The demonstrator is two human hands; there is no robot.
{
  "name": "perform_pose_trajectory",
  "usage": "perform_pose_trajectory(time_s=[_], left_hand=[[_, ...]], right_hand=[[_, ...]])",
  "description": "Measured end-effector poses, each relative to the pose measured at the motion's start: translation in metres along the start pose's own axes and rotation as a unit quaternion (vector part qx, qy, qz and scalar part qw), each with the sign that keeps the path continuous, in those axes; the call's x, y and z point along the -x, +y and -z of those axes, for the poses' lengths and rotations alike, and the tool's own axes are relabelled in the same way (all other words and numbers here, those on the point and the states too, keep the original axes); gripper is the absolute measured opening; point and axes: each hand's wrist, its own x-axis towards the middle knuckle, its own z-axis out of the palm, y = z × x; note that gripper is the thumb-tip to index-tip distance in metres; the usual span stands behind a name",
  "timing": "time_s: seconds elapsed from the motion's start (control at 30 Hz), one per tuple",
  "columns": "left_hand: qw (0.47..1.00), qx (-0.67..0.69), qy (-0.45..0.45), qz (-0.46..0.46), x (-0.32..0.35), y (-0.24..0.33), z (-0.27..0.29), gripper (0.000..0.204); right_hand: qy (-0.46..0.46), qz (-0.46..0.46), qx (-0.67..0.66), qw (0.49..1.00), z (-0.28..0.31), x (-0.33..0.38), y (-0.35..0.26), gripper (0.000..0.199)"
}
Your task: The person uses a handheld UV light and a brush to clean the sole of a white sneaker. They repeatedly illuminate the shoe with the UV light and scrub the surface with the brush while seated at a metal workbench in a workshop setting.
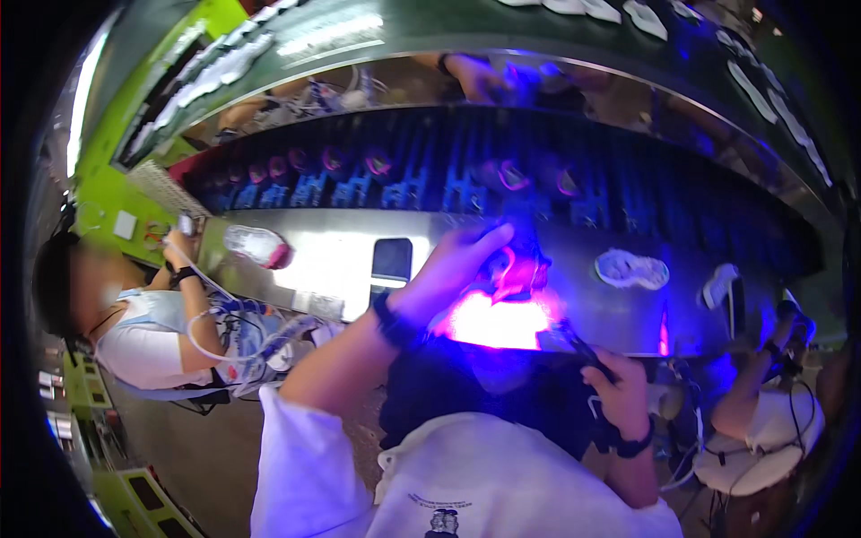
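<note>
A metal bench [325,240] spans mid-frame. The left hand [453,267] grasps what seems a shoe [522,278] at centre; the right hand [623,394] clasps a black tool [583,347], lower right of centre. The shoe is probably light, pliable, best held by its edges. A phone [392,259] lies left.

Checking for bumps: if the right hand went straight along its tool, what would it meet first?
Likely the pink-lit piece in the left hand; the right hand points its dark tool there, though depth is unclear.
</note>
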Motion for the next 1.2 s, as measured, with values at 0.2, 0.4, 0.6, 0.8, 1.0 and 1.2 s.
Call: perform_pose_trajectory(time_s=[0.2,0.4,0.6,0.8,1.0,1.2], left_hand=[[0.722,-0.602,0.310,-0.140,-0.144,0.038,0.109,0.054],[0.668,-0.651,0.362,-0.018,-0.217,0.023,0.194,0.045],[0.565,-0.740,0.334,-0.148,-0.235,0.003,0.144,0.057],[0.680,-0.689,0.183,-0.171,-0.209,-0.017,0.027,0.071],[0.672,-0.679,0.188,-0.227,-0.204,-0.012,0.040,0.064],[0.625,-0.690,0.230,-0.282,-0.215,0.002,0.098,0.058]], right_hand=[[0.122,-0.099,-0.066,0.985,0.025,0.010,0.034,0.038],[0.167,-0.161,-0.016,0.972,0.032,0.023,0.033,0.035],[0.166,-0.178,-0.053,0.968,0.043,0.024,0.070,0.035],[0.145,-0.151,-0.082,0.974,0.036,-0.017,0.057,0.037],[0.151,-0.104,-0.018,0.983,0.034,-0.024,0.042,0.035],[0.156,-0.130,-0.065,0.977,0.041,-0.009,0.065,0.033]])
